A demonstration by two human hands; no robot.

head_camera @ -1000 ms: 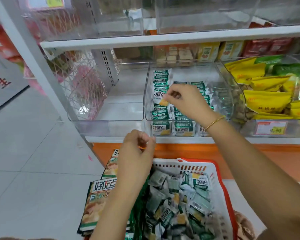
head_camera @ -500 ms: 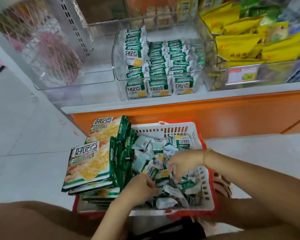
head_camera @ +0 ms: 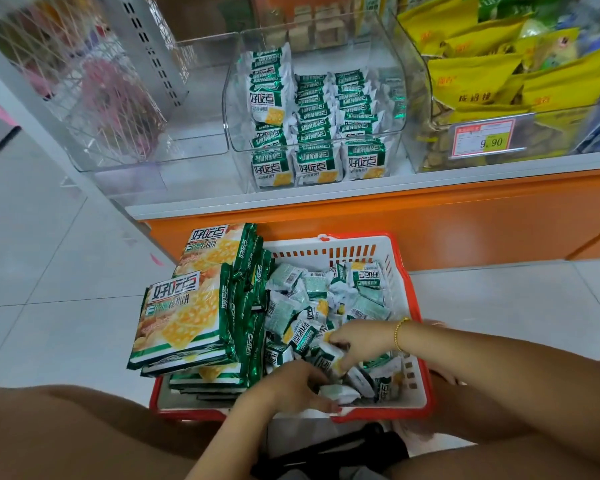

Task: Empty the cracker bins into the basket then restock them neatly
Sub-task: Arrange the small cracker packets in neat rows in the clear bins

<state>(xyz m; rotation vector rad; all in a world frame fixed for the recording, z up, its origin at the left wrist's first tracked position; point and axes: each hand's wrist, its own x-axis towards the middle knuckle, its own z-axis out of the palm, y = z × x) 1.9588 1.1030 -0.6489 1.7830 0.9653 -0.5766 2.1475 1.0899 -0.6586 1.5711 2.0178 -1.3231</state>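
Observation:
A red and white basket (head_camera: 421,386) sits on the floor below the shelf. Its right half holds a loose heap of small green and white cracker packets (head_camera: 312,299); its left half holds large cracker bags (head_camera: 184,313) stacked on edge. Both hands are down in the heap. My left hand (head_camera: 291,386) is curled around a small packet near the basket's front. My right hand (head_camera: 357,344) pinches another small packet just beyond it. On the shelf, a clear cracker bin (head_camera: 236,133) holds neat rows of the same small packets (head_camera: 319,112).
A clear bin (head_camera: 125,157) stands to the left of the cracker bin. To the right, a bin of yellow snack bags (head_camera: 482,74) carries a 9.90 price tag (head_camera: 484,138). An orange shelf base (head_camera: 430,223) rises behind the basket. Grey floor tiles lie left and right. My knees flank the basket.
A second ago my right hand was at the shelf bin and my left was raised. Both dropped into the basket and are now gripping small packets in the heap.

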